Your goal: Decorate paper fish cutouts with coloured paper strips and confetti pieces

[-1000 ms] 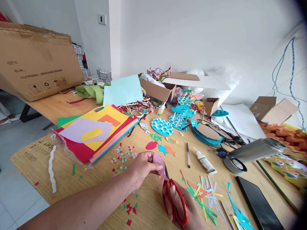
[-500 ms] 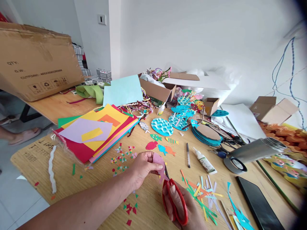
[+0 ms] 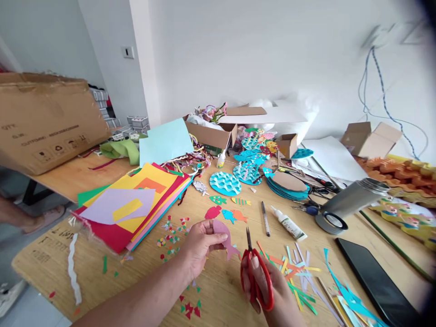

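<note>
Blk phone (image 3: 376,282) lies nr open metal flask (image 3: 354,199).

The left hand (image 3: 199,241) hides part of the purple fish (image 3: 222,228), the right hand (image 3: 276,288) part of the scissors (image 3: 251,255), the left edge cuts off the big box (image 3: 47,125) and a shoe (image 3: 12,296), and the near bottle's (image 3: 289,225) print is too small to read.

Has pale wood grain across the surface (image 3: 221,297), with dark writing near the left corner. Carries a stack of coloured paper (image 3: 121,206) at left, a white wavy strip (image 3: 72,268) near it and scattered paper scraps (image 3: 196,312). Bears paper fish (image 3: 229,216) near the middle, close to a blue wave-patterned oval (image 3: 225,183). Holds, towards the right, a pen (image 3: 265,219), a glue bottle (image 3: 289,225), coloured strips (image 3: 293,274) and a black phone (image 3: 374,280).
</note>
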`<action>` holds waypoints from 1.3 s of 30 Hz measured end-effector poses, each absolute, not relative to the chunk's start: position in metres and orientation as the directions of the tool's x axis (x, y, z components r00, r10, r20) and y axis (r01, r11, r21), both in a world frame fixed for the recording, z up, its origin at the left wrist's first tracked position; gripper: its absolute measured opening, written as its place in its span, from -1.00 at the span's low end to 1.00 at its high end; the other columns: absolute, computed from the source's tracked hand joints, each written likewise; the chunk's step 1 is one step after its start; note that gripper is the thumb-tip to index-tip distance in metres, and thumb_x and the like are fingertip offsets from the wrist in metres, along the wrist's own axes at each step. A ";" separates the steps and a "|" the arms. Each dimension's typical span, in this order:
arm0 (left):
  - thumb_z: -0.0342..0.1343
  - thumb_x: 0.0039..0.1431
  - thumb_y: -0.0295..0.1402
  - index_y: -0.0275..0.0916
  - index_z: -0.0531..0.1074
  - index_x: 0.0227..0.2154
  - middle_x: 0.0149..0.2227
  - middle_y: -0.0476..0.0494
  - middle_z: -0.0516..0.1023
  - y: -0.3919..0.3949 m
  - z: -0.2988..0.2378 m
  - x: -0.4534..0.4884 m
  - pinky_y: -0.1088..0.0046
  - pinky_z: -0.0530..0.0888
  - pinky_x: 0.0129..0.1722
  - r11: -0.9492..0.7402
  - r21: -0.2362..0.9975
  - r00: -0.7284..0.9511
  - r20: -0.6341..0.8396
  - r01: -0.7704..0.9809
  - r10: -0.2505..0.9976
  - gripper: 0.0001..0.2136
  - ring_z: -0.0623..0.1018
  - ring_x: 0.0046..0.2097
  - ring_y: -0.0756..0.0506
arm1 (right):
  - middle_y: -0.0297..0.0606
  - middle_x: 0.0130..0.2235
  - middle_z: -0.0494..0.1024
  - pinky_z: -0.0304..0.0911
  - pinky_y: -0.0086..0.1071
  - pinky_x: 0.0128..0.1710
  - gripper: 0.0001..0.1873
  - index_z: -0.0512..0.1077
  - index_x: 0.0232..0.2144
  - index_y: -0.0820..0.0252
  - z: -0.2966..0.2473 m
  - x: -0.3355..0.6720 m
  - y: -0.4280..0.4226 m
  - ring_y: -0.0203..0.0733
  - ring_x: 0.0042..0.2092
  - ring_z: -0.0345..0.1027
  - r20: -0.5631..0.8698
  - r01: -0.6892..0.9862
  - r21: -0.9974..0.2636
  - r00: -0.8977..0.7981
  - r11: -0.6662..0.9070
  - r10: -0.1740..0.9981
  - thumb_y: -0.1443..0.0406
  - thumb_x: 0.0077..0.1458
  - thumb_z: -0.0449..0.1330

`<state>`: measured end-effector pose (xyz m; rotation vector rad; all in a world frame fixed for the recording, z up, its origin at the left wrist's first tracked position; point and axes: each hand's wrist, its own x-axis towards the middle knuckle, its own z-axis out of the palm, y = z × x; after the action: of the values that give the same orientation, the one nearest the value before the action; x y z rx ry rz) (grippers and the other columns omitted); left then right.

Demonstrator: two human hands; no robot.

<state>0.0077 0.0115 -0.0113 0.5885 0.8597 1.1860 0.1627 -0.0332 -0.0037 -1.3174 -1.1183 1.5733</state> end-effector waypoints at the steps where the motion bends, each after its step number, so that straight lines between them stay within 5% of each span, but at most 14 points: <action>1: 0.36 -0.26 -0.40 -0.34 0.44 -0.49 -0.50 -0.04 0.49 0.012 -0.011 0.008 0.47 0.41 -0.34 0.276 0.794 0.117 -0.254 -0.542 0.960 -0.76 0.46 -0.44 0.02 | -0.44 -0.67 0.26 -0.10 -0.51 -0.68 -0.48 0.25 -0.53 0.17 -0.003 0.164 -0.033 -0.41 -0.66 0.01 -0.277 -0.054 -0.956 -0.151 -0.287 0.949 -0.16 -0.02 0.12; 8: 0.34 -0.20 -0.37 -0.30 0.47 -0.49 -0.49 -0.03 0.53 0.012 -0.008 0.009 0.53 0.38 -0.31 0.092 0.925 -0.042 -0.115 -0.369 0.992 -0.80 0.46 -0.40 0.02 | -0.37 -0.61 0.34 0.01 -0.49 -0.59 -0.56 0.30 -0.57 0.21 0.001 0.162 -0.037 -0.39 -0.58 0.10 -0.151 -0.187 -0.964 -0.207 -0.190 0.967 -0.04 0.01 0.19; 14: 0.24 -0.02 -0.34 -0.23 0.48 -0.49 -0.45 -0.08 0.53 0.004 -0.006 0.009 0.45 0.41 -0.27 -0.143 0.990 -0.079 0.141 -0.011 0.987 -0.91 0.49 -0.34 -0.07 | -0.22 -0.41 0.50 0.18 -0.41 -0.41 -0.64 0.41 -0.39 0.24 0.001 0.161 -0.037 -0.26 -0.40 0.28 -0.110 -0.280 -0.945 -0.214 -0.169 0.971 0.03 0.00 0.24; 17: 0.19 0.03 -0.41 -0.16 0.53 -0.45 -0.36 -0.12 0.57 -0.003 -0.002 0.007 0.36 0.39 -0.08 -0.345 0.925 -0.005 0.351 0.161 0.936 -0.96 0.50 -0.20 -0.13 | -0.16 -0.30 0.53 0.22 -0.34 -0.29 -0.63 0.43 -0.30 0.24 0.001 0.162 -0.036 -0.18 -0.29 0.33 -0.107 -0.303 -0.939 -0.189 -0.162 0.976 0.05 0.00 0.25; 21: 0.17 0.02 -0.47 -0.07 0.56 -0.43 -0.26 -0.15 0.60 -0.010 0.001 0.006 0.26 0.30 0.07 -0.474 0.837 0.147 0.451 0.273 0.880 -0.86 0.45 -0.04 -0.18 | -0.22 -0.32 0.51 0.20 -0.34 -0.26 -0.67 0.44 -0.32 0.21 -0.001 0.163 -0.034 -0.19 -0.28 0.31 -0.080 -0.354 -0.929 -0.097 -0.110 0.992 0.09 -0.04 0.28; 29: 0.12 0.04 -0.61 -0.11 0.51 -0.35 -0.03 -0.15 0.48 -0.006 -0.007 0.009 0.16 0.38 0.01 -0.787 0.477 0.285 0.750 0.391 0.596 -0.77 0.38 0.05 -0.18 | -0.27 -0.29 0.46 0.19 -0.35 -0.26 -0.77 0.42 -0.31 0.15 -0.008 0.168 -0.028 -0.22 -0.29 0.26 -0.050 -0.455 -0.884 -0.135 -0.107 0.990 0.20 -0.03 0.29; 39: -0.06 0.02 -0.77 -0.20 0.45 -0.29 0.05 -0.18 0.36 -0.007 -0.008 0.012 0.19 0.37 0.04 -0.851 0.370 0.398 0.765 0.373 0.507 -0.63 0.32 0.10 -0.15 | -0.40 -0.42 0.37 0.13 -0.45 -0.37 -0.75 0.40 -0.33 0.16 -0.016 0.169 -0.025 -0.32 -0.39 0.17 -0.089 -0.431 -0.896 -0.053 -0.103 0.995 0.23 -0.07 0.33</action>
<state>0.0122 -0.0072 -0.0084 2.5078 0.7943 1.4474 0.1689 -0.0255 -0.0159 -0.9226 -0.8442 1.4834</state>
